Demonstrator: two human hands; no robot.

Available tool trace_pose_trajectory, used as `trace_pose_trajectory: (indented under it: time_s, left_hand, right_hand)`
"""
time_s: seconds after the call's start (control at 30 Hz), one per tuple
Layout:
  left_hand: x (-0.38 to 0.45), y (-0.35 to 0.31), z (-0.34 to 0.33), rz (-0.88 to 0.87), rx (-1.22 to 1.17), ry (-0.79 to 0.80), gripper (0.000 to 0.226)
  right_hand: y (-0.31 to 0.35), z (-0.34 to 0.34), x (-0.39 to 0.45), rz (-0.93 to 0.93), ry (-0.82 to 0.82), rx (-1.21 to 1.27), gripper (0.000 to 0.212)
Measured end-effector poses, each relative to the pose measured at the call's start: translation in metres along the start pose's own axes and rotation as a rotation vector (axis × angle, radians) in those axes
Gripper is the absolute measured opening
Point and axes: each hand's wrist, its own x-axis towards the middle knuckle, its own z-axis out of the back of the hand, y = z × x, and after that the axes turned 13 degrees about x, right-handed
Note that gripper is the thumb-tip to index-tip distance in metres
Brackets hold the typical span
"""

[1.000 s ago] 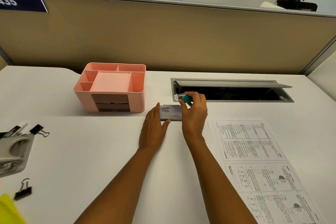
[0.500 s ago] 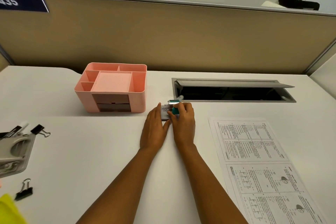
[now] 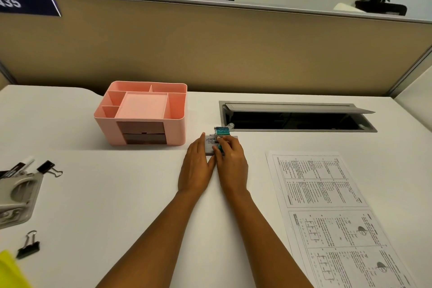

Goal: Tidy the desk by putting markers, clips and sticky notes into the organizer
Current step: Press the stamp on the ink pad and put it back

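Note:
The pink organizer [image 3: 178,127] stands at the back left of the white desk, its top compartments empty. Right of it lies a small grey stamp pad [image 3: 208,145]. My left hand [image 3: 196,168] lies flat with its thumb side against the pad's left edge, steadying it. My right hand [image 3: 232,161] grips a teal stamp [image 3: 222,131] over the pad, tipped so its lettered face shows. At the far left lie a black-and-white marker [image 3: 23,165] and a black binder clip [image 3: 48,167]. Another binder clip [image 3: 29,246] and yellow sticky notes [image 3: 9,271] sit at the bottom left.
A grey hole punch [image 3: 16,196] sits at the left edge beside the marker. A printed sheet [image 3: 327,206] lies to the right of my arms. An open cable hatch [image 3: 297,117] is set into the desk behind the pad. A tan partition closes off the back.
My right hand brought the teal stamp from the hatch's edge left and down onto the stamp pad, then tipped it up. My left hand stayed at the pad.

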Motion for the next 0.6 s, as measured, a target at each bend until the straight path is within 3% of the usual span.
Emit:
trace_pose_trajectory:
  time_s: [0.6]
  left_hand:
    - [-0.0065, 0.0019, 0.0021, -0.001, 0.028, -0.005, 0.063]
  right_hand:
    - [0.0031, 0.0042, -0.0091, 0.019, -0.082, 0.029, 0.029]
